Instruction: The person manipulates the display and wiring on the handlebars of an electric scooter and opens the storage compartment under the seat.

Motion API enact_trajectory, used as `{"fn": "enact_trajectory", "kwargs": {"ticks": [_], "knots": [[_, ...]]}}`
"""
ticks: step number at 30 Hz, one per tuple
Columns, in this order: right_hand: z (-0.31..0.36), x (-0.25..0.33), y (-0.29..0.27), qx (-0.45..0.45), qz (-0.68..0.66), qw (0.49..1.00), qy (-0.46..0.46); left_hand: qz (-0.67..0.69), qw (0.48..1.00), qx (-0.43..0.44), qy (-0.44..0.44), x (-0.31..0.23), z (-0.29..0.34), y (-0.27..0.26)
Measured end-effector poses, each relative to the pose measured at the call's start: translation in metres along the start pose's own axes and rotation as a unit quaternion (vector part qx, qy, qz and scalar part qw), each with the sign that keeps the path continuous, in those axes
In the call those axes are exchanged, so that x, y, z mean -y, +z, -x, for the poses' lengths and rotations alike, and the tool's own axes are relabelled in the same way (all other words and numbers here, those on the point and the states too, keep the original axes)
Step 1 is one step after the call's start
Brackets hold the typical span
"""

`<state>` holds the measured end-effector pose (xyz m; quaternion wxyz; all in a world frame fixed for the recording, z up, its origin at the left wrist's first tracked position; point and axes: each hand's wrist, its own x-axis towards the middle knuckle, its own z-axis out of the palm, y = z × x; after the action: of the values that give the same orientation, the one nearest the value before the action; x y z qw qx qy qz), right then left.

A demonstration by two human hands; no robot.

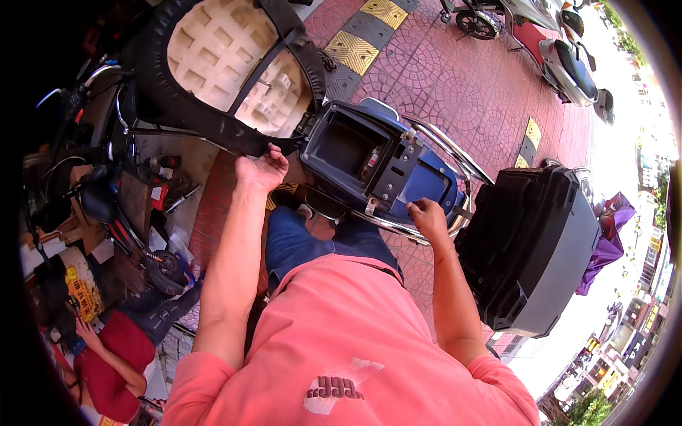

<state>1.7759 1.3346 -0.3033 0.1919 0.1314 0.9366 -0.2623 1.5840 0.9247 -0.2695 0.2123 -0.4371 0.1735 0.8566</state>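
A scooter stands before me with its seat point(234, 64) flipped up, the pale moulded underside showing. Below the hinge lies the black storage box point(348, 149), with a small pale item point(372, 159) against its inner wall. My left hand point(263, 169) is by the lower edge of the raised seat, palm up, fingers loosely curled and apart, holding nothing that I can see. Over the blue rear panel point(430, 181) my right hand point(429, 218) has thumb and fingers pinched together. Whatever it may hold is hidden.
A black top case point(533, 248) sits behind the rear rack rail point(455, 160). Purple cloth point(607, 238) hangs beyond it. Parked scooters point(561, 64) stand at the far right. At left are tools, parts, a small bike point(114, 206) and a person in red point(117, 373).
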Motion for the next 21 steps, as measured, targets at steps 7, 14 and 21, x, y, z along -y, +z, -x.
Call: {"fn": "enact_trajectory", "kwargs": {"ticks": [7,14,21], "knots": [[0.007,-0.064,0.077,-0.03,-0.155,0.974,0.162,-0.027,0.999,-0.026,0.014,0.001,-0.005,0.0],[-0.006,-0.043,0.089,-0.024,-0.117,0.99,0.075,-0.029,0.999,-0.026,0.032,0.006,0.001,0.005],[-0.016,0.0,0.051,0.025,-0.136,0.988,0.065,-0.051,0.996,-0.023,0.065,0.008,0.018,-0.006]]}}
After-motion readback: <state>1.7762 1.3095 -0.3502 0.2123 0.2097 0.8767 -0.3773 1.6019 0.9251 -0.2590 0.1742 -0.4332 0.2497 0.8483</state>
